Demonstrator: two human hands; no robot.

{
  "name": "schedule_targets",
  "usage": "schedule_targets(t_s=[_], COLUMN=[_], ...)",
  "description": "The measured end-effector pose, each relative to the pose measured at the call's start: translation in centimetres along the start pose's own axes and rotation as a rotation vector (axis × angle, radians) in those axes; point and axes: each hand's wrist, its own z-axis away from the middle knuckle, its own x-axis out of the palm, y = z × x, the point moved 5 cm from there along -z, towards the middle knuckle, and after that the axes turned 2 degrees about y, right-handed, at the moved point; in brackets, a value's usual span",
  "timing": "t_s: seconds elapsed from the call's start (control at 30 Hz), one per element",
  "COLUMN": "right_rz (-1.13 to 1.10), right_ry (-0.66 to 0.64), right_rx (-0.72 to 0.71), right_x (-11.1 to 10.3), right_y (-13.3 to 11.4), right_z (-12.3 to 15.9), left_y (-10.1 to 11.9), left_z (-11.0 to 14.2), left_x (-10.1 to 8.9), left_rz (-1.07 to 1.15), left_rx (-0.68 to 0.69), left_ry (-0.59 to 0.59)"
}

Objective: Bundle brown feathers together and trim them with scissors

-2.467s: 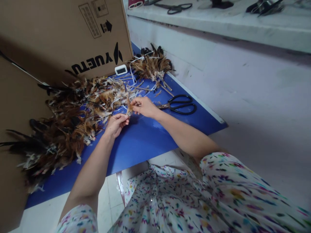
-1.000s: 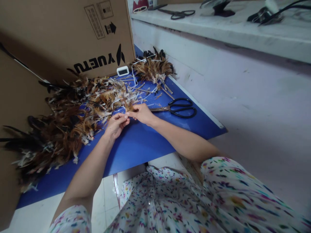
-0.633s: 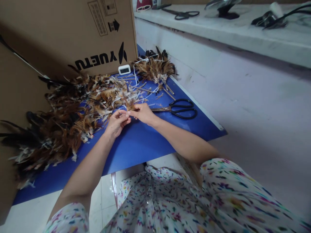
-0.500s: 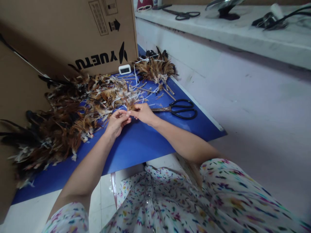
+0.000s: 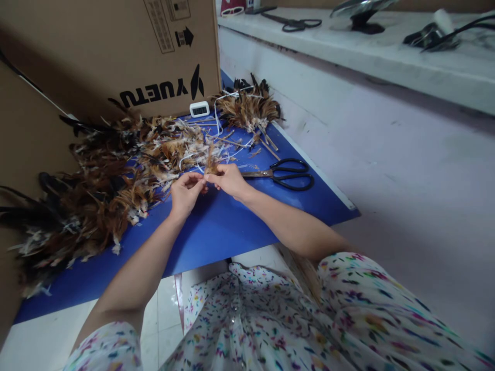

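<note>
My hands meet above the blue table. A small tuft of brown feathers rises from the fingers of my right hand, which is closed on its lower end. My left hand is pinched, its fingertips touching those of my right hand at the base of the tuft; what it pinches is too small to make out. Black-handled scissors lie just right of my right hand, their blades partly hidden behind it. Loose brown and white feathers spread over the table beyond my left hand.
A large cardboard box stands behind the feathers, with a small white digital timer before it. A feather bundle and thin sticks lie at the back right. Another pair of scissors rests on the ledge.
The feather tuft now stands more upright above my right hand. My left hand has turned slightly, its fingers still meeting those of the right. The scissors have not moved.
</note>
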Motion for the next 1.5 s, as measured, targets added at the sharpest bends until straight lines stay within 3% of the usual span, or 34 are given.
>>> schedule_targets(t_s=[0.37,0.63,1.0,1.3,1.5], right_rz=[-0.145,-0.219,-0.257,-0.244,-0.216], right_ry=[0.038,0.055,0.056,0.021,-0.059], right_rx=[0.086,0.156,0.175,0.120,0.021], right_x=[0.4,0.5,0.8,0.8,0.6], right_y=[0.7,0.6,0.2,0.8,0.0], right_z=[0.0,0.2,0.7,0.4,0.3], left_y=[1.7,1.8,1.2,2.4,1.1], left_z=[0.8,0.6,0.6,0.6,0.1], left_x=[-0.3,-0.4,-0.9,-0.4,-0.2], left_rz=[-0.458,-0.588,-0.577,-0.516,-0.220], left_rx=[0.327,0.384,0.346,0.324,0.080], left_ry=[0.010,-0.012,-0.039,-0.009,-0.078])
